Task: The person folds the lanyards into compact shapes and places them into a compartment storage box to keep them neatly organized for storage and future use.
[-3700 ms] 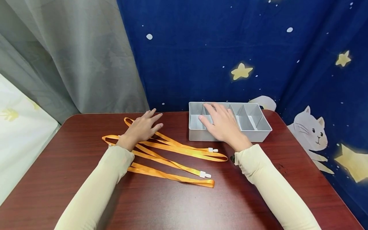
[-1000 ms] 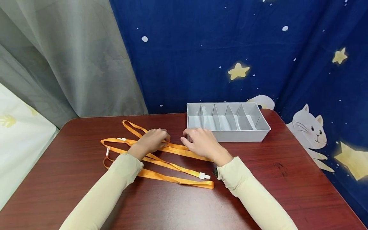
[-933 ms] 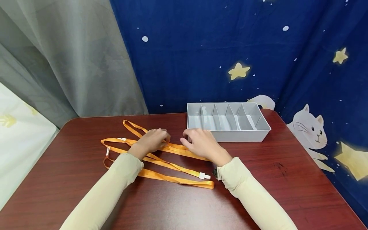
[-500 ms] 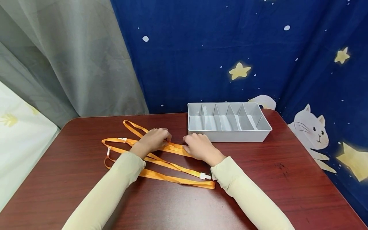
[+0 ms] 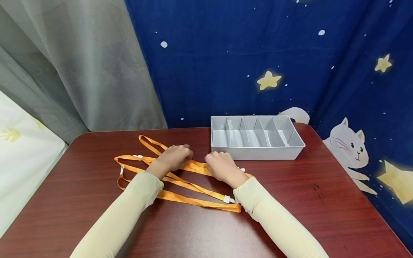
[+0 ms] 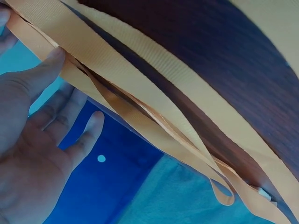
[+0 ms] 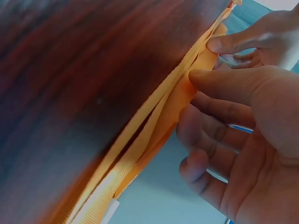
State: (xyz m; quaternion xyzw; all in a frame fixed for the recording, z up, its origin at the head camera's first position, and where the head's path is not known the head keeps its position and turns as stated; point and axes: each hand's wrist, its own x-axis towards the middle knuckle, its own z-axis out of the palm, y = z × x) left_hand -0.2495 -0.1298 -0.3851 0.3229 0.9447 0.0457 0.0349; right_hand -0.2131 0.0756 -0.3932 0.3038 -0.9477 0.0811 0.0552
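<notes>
Several orange lanyards lie across the table. My left hand (image 5: pixel 171 158) pinches the farthest lanyard (image 5: pixel 199 167) near its middle. In the left wrist view, the thumb of that left hand (image 6: pixel 35 140) presses the flat strap (image 6: pixel 135 86) against the fingers behind it. Just to the right, my right hand (image 5: pixel 222 166) grips the same lanyard; in the right wrist view its thumb and forefinger nip the doubled strap (image 7: pixel 156 114). Part of a white clip (image 5: pixel 242 170) shows behind the right hand. Nearer lie another lanyard (image 5: pixel 188 185) with a white clip (image 5: pixel 227 199) and a strap (image 5: pixel 200 203).
Behind my right hand, a grey divided box (image 5: pixel 258 153) stands at the table's back edge. The brown table (image 5: pixel 190 233) stretches toward me. A grey curtain (image 5: pixel 87 71) and a blue star-patterned curtain (image 5: pixel 219 71) hang behind it.
Both hands were spread earlier, the right over the box; they came down to the far lanyard. Lately the right hand has shifted slightly nearer and its fingers have closed on the strap.
</notes>
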